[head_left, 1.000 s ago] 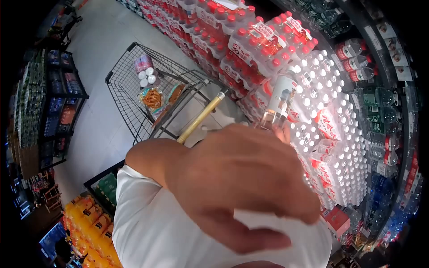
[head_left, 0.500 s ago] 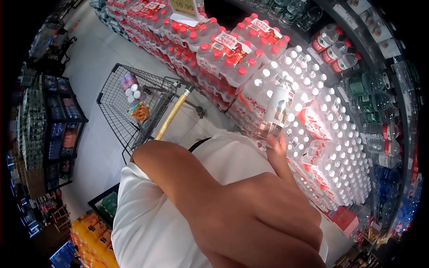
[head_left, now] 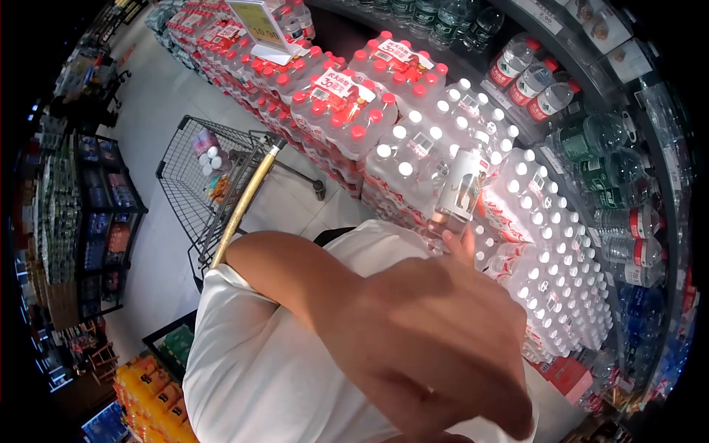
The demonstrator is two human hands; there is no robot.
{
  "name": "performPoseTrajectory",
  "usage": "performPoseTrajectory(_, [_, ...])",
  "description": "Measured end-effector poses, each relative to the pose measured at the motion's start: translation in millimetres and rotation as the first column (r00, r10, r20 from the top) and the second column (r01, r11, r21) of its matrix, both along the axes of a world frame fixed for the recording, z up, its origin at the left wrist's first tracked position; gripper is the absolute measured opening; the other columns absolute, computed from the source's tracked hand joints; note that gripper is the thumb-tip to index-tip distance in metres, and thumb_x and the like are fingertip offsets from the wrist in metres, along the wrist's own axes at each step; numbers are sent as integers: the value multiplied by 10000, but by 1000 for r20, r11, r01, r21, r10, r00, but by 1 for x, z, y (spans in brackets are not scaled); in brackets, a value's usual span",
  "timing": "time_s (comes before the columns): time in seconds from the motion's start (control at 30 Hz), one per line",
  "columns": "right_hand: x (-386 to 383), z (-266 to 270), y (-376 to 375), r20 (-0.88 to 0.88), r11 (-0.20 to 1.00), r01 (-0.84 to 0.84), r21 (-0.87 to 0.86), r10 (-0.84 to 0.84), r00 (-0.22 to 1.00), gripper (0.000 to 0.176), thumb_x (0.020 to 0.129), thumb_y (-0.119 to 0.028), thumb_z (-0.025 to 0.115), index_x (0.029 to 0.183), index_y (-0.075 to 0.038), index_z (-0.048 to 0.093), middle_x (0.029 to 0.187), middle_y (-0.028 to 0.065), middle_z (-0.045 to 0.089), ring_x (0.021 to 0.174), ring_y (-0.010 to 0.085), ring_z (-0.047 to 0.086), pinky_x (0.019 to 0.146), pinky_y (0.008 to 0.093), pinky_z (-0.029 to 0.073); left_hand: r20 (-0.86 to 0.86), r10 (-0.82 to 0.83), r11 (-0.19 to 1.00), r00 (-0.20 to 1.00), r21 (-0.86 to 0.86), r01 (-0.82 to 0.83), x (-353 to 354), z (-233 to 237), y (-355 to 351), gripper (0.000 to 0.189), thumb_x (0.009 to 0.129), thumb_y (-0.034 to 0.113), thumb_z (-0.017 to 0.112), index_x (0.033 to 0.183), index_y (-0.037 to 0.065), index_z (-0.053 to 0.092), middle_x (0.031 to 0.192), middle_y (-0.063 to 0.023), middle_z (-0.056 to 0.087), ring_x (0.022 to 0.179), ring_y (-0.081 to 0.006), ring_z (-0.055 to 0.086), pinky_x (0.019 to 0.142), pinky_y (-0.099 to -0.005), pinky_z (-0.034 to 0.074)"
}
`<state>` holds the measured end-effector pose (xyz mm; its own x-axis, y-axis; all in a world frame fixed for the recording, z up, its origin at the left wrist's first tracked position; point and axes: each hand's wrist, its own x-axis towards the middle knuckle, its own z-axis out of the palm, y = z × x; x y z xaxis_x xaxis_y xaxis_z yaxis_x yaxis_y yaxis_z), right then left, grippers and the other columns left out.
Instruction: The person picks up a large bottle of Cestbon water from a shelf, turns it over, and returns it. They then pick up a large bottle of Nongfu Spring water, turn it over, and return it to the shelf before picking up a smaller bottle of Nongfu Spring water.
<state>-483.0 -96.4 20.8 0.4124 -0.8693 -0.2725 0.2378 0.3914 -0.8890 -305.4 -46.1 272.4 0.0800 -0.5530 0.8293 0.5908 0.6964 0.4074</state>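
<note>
A clear bottle with a white picture label (head_left: pixel 464 184) stands tilted in my right hand (head_left: pixel 461 245), whose fingers are closed round its lower end. Behind it are shrink-wrapped packs of white-capped bottles (head_left: pixel 413 166). My left hand (head_left: pixel 443 325) is large and close to the camera, its back toward me, with the forearm crossing in front of my white shirt. Its fingers bend down at the lower right, mostly hidden, and nothing can be made out in them.
A wire shopping cart (head_left: pixel 196 166) with a few goods is at the left. Red-capped bottle packs (head_left: pixel 343 103) carry a price sign (head_left: pixel 258 28). Shelves of bottles (head_left: pixel 605 159) curve along the right. Orange packs (head_left: pixel 155 395) lie at lower left, below a dark display rack (head_left: pixel 103 214).
The view has shifted, so the bottle packs and price sign appear further left and the cart slightly lower. My left hand has turned near the camera. The bottle stays in my right hand.
</note>
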Motion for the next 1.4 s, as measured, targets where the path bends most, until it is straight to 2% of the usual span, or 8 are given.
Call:
performPoseTrajectory(0.1, [-8, -19, -10, 25, 995, 32, -92, -30, 999, 499, 876, -39, 568, 1338, 23, 392, 1237, 153, 578, 1083, 230, 624, 918, 389, 532, 371, -56, 993, 927, 117, 13, 29, -20, -34, 136, 872, -73, 583, 954, -105, 687, 906, -211, 712, 694, -246, 650, 634, -294, 524])
performPoseTrajectory(0.17, [-10, -1, -13, 21, 999, 23, -29, -22, 1000, 524, 874, -52, 583, 1351, 22, 380, 1235, 152, 577, 1088, 233, 621, 930, 390, 525, 195, -131, 768, 972, 639, -25, 32, -43, -40, 111, 852, -65, 646, 949, -95, 689, 958, -175, 711, 766, -203, 660, 695, -306, 531])
performPoseTrajectory(0.23, [-9, 10, -18, 47, 1000, 18, -14, -17, 999, 552, 872, -68, 600, 1366, 19, 368, 1236, 149, 573, 1097, 234, 615, 940, 390, 517, 363, 116, 735, 925, 594, -326, 46, -88, -69, 147, 869, -15, 669, 995, -89, 682, 968, -171, 701, 845, -180, 663, 746, -308, 535])
performPoseTrajectory(0.4, [7, 21, -24, 100, 998, 10, -61, -4, 995, 633, 863, -101, 640, 1407, -10, 330, 1261, 138, 550, 1122, 225, 592, 947, 378, 503, 384, -23, 415, 923, 843, -341, 74, -156, -112, 334, 927, 54, 621, 1248, -36, 595, 1072, -169, 676, 965, -218, 658, 856, -317, 525])
performPoseTrajectory(0.53, [28, 44, -25, 62, 996, -31, -89, 36, 997, 701, 826, -81, 681, 1419, -28, 311, 1274, 139, 538, 1111, 204, 580, 903, 362, 519, 167, -269, 447, 948, 894, -30, 67, -168, -118, 753, 977, 163, 573, 1547, 41, 95, 1409, -186, 470, 1287, -255, 489, 1030, -370, 434])
performPoseTrajectory(0.77, [85, 82, -26, -348, 945, -140, -294, 31, 937, 676, 824, -66, 688, 1386, -7, 317, 1174, 117, 580, 1026, 190, 615, 918, 367, 512, 39, -370, 383, 928, 917, 114, 65, -154, -136, 524, 1019, 340, 508, 1435, 68, 343, 1286, -54, 527, 1124, -131, 552, 943, -306, 465])
performPoseTrajectory(1.13, [150, 74, -17, -242, 962, 32, -272, -100, 965, 658, 824, -128, 739, 1332, -2, 339, 1163, 115, 625, 1010, 190, 653, 852, 351, 526, -17, -479, 338, 878, 919, 202, 124, -139, -148, 531, 1025, 277, 468, 1472, 74, 264, 1327, -56, 485, 1159, -129, 528, 945, -301, 468])
performPoseTrajectory(1.4, [182, 72, -18, -252, 925, 26, -379, -130, 959, 780, 762, -133, 776, 1372, -1, 307, 1227, 150, 569, 1115, 234, 595, 941, 374, 476, 120, -498, 535, 859, 822, 195, 167, -144, -145, 585, 1009, 312, 482, 1481, 67, 240, 1312, -82, 489, 1133, -135, 538, 921, -301, 474])
